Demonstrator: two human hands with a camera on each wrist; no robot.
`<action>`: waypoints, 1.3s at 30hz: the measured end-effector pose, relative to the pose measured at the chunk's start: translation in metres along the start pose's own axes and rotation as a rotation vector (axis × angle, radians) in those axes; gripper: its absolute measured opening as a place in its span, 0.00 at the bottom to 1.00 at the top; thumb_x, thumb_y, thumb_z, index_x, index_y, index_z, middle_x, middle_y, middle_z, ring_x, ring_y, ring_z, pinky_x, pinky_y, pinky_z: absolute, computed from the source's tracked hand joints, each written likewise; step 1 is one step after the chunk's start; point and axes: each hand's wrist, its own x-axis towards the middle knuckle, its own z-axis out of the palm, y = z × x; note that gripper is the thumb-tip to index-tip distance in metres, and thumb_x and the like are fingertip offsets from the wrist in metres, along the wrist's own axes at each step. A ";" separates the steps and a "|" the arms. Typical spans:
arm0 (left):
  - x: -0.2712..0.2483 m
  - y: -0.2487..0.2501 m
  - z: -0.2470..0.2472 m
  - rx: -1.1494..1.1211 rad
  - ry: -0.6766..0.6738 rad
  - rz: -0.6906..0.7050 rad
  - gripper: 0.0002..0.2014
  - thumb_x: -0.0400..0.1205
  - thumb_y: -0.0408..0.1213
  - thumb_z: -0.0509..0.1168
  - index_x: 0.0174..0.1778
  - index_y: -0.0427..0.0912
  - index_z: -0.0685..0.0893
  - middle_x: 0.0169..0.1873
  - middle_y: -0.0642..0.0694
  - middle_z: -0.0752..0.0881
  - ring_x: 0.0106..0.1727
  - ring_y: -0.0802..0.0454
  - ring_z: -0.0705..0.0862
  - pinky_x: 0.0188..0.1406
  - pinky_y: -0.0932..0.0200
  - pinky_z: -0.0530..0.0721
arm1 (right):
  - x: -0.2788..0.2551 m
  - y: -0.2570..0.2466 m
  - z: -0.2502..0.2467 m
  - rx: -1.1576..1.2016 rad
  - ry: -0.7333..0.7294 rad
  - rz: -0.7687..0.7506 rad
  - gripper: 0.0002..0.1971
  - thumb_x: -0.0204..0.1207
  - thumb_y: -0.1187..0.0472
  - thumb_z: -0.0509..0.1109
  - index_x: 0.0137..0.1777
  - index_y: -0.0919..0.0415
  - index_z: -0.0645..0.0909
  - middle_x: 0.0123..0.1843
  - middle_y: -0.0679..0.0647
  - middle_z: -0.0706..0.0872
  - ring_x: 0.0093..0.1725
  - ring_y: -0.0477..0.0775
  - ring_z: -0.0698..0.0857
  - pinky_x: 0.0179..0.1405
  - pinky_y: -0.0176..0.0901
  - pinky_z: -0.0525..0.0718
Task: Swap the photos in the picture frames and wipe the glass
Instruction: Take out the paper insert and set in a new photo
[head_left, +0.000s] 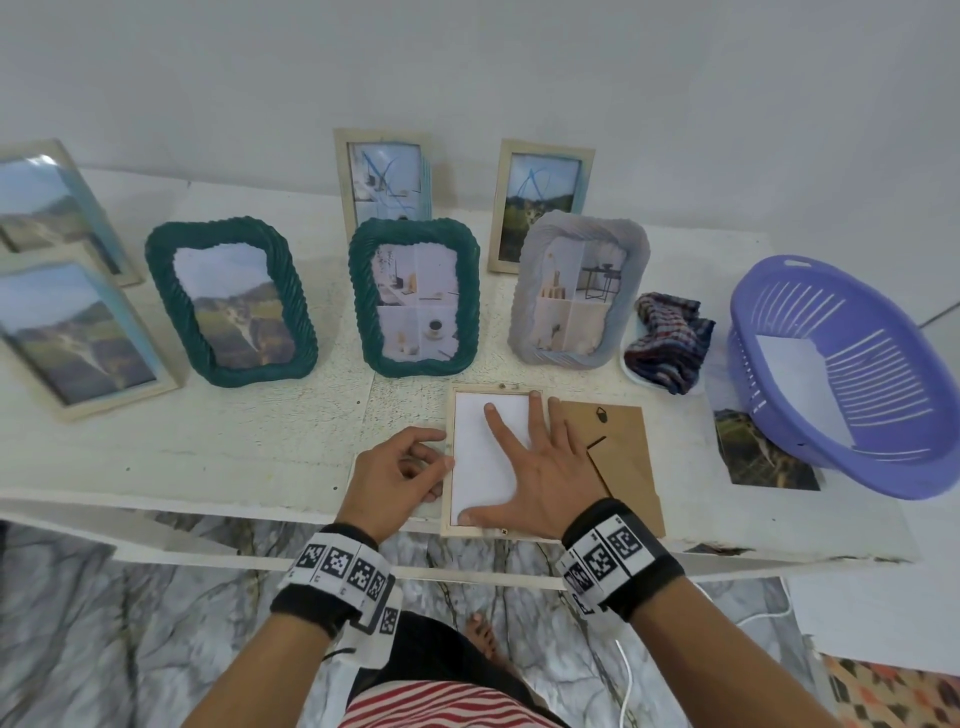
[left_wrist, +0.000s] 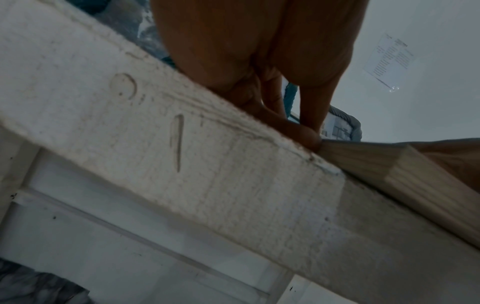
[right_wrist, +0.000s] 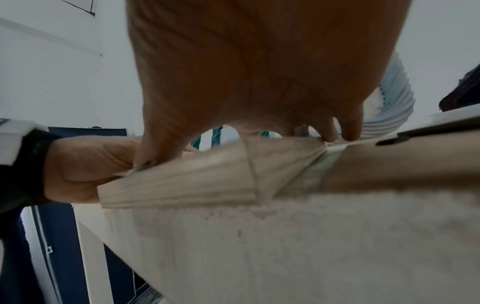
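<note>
- Frame (head_left: 448, 467): a pale wooden frame lies face down at the near edge of the bench (head_left: 208, 441), its near end reaching the bench edge. I judge it light and stiff, but the glass inside, which I cannot see, makes it fragile; best held by the two long wooden sides, never by pressing hard in the middle.
- Photo (head_left: 480, 452): a white sheet, the back of a photo, sits in the frame's opening. Thin and bendy, it probably creases easily; I would lift it by an edge or corner.
- Left hand (head_left: 397, 478): my fingers (head_left: 434, 460) are curled and pinch the frame's left side, steadying it; the left wrist view shows a fingertip against the wood at the bench edge.
- Right hand (head_left: 540, 467): my fingers are spread wide and lie flat, the forefinger and thumb on the sheet, the others over the frame's right side. They hold nothing; they press the sheet down.
- Backing board (head_left: 618, 457): the brown board with its hanger hook lies just right of the frame, partly under my right hand. Stiff and light; take it by its edges.
- Cloth (head_left: 667, 340): a checked cloth, soft, lies beyond the board, beside the purple basket (head_left: 769, 364), with a loose landscape photo (head_left: 763, 457) partly under that basket.
</note>
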 end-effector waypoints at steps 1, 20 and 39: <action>0.000 0.000 0.000 -0.002 0.002 0.000 0.12 0.77 0.30 0.75 0.56 0.42 0.87 0.32 0.51 0.88 0.30 0.49 0.86 0.36 0.51 0.91 | 0.000 -0.001 -0.001 0.006 -0.013 0.001 0.64 0.55 0.14 0.58 0.82 0.41 0.28 0.83 0.69 0.30 0.82 0.73 0.33 0.82 0.68 0.43; -0.003 0.011 0.001 0.074 0.065 0.058 0.08 0.80 0.40 0.73 0.55 0.49 0.88 0.40 0.53 0.87 0.38 0.55 0.85 0.39 0.56 0.88 | -0.016 -0.003 -0.018 0.248 0.238 0.018 0.54 0.65 0.30 0.72 0.85 0.43 0.46 0.83 0.58 0.60 0.77 0.64 0.65 0.76 0.54 0.67; 0.000 0.062 0.005 0.180 0.207 0.059 0.19 0.76 0.41 0.76 0.60 0.52 0.78 0.52 0.55 0.82 0.50 0.59 0.83 0.42 0.72 0.80 | -0.045 -0.022 -0.049 1.640 0.271 0.058 0.10 0.83 0.67 0.64 0.57 0.54 0.82 0.50 0.47 0.92 0.49 0.46 0.90 0.44 0.39 0.87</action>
